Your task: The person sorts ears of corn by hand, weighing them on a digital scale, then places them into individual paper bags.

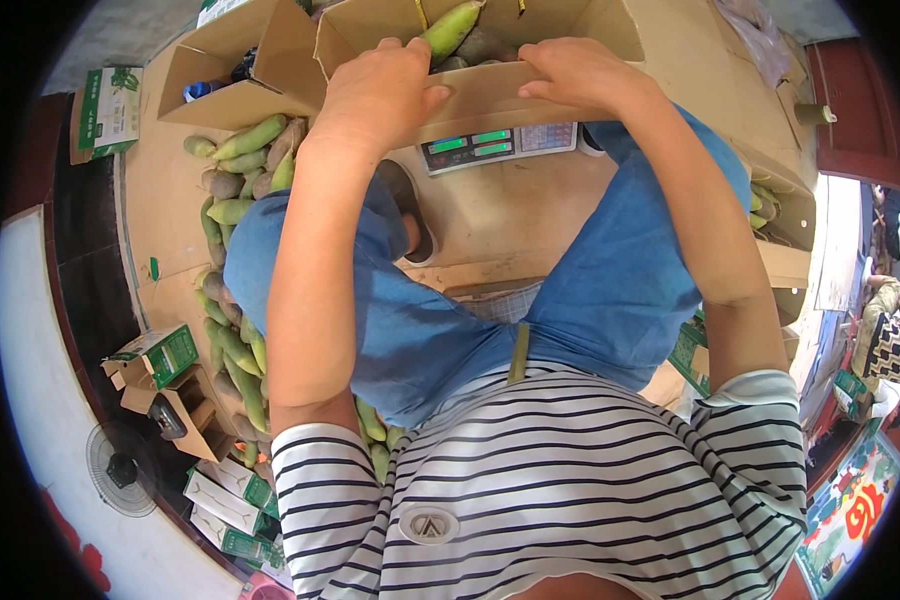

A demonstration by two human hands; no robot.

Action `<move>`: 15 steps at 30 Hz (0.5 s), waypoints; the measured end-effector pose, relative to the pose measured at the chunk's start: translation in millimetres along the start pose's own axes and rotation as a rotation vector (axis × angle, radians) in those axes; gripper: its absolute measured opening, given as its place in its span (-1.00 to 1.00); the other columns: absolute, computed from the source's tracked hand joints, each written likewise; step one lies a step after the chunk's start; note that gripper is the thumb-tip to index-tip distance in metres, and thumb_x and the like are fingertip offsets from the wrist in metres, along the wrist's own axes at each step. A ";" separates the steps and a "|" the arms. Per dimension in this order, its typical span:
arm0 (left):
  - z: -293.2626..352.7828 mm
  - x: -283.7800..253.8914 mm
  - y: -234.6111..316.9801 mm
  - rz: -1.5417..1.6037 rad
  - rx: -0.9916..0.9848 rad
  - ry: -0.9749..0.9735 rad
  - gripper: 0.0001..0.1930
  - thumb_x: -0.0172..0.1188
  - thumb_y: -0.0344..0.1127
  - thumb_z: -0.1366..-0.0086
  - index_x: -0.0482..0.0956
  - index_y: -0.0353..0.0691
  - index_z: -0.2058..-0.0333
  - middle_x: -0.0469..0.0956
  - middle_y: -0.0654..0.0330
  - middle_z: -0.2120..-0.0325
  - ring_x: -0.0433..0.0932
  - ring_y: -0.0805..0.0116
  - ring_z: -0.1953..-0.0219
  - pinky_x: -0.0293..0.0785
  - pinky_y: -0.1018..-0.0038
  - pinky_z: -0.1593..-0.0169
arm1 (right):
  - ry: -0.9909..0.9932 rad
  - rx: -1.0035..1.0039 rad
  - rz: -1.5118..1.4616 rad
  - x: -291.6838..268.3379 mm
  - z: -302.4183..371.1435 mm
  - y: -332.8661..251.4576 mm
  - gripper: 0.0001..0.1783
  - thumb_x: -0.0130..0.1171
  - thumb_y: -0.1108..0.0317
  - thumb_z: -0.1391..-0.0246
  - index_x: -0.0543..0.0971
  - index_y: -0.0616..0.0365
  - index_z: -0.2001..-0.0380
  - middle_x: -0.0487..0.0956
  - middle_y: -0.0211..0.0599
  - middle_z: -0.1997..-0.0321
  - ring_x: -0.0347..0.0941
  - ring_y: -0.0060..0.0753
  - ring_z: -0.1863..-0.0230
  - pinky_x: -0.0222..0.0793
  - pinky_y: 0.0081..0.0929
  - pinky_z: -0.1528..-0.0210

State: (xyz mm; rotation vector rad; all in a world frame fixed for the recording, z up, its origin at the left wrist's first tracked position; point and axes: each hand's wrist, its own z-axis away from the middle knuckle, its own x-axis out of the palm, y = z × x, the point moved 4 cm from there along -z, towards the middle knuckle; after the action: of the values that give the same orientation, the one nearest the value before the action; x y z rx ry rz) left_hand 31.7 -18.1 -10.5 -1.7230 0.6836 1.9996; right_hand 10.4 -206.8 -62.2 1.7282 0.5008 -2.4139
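An open cardboard box [480, 105] stands in front of me on a digital scale [470, 148] with green-lit displays and a keypad. Inside lie a bright green radish [453, 32] and some duller, brownish ones [485, 48]. My left hand [378, 92] grips the box's near wall at its left part, fingers bent over the rim and thumb on the outer face. Further right along that wall, my right hand [578, 76] holds it the same way. The fingertips of both hands are partly hidden behind the rim.
Many green radishes [238, 345] are heaped along my left side. A smaller open carton [240, 75] with something blue in it stands at the far left. A fan [120, 468] and green-white cartons [225, 500] are at lower left. More radishes [763, 205] sit in a box at right.
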 end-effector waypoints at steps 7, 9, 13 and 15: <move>0.2 -0.1 -0.8 -0.007 -0.002 0.003 -0.64 0.13 -0.12 -0.15 0.38 -0.25 0.19 0.46 0.02 0.25 0.46 0.01 0.16 0.41 0.20 0.16 | 0.033 -0.007 -0.001 0.7 -1.9 0.3 -0.59 0.07 0.10 -0.03 0.42 0.22 0.20 0.49 -0.12 0.23 0.38 -0.09 0.08 0.31 -0.22 0.09; 0.0 0.3 -0.9 -0.011 -0.003 0.000 -0.64 0.13 -0.12 -0.15 0.38 -0.25 0.19 0.46 0.02 0.25 0.46 0.01 0.16 0.41 0.20 0.15 | 0.022 0.002 0.010 1.3 -2.9 0.8 -0.56 0.08 0.06 -0.03 0.44 0.20 0.17 0.49 -0.13 0.19 0.38 -0.11 0.04 0.32 -0.22 0.06; -0.7 1.7 -0.8 -0.010 0.003 0.007 -0.63 0.13 -0.12 -0.14 0.38 -0.26 0.19 0.46 0.01 0.25 0.46 0.01 0.16 0.42 0.20 0.15 | 0.095 0.010 0.002 -0.8 -3.0 2.4 -0.54 0.07 0.02 -0.02 0.45 0.19 0.18 0.47 -0.14 0.18 0.37 -0.13 0.04 0.32 -0.23 0.05; -0.4 2.4 -1.3 -0.004 0.005 0.013 -0.63 0.13 -0.13 -0.14 0.38 -0.26 0.19 0.46 0.01 0.25 0.46 0.00 0.16 0.41 0.20 0.15 | 0.111 0.013 -0.001 -2.8 -2.0 2.1 -0.53 0.06 0.00 -0.02 0.45 0.19 0.18 0.47 -0.15 0.18 0.37 -0.14 0.04 0.32 -0.23 0.05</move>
State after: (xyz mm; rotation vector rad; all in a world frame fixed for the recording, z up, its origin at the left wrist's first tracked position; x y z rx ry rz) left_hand 32.4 -17.2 -13.0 -1.7348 0.6887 1.9841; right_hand 13.8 -208.4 -60.5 1.8754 0.4997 -2.3366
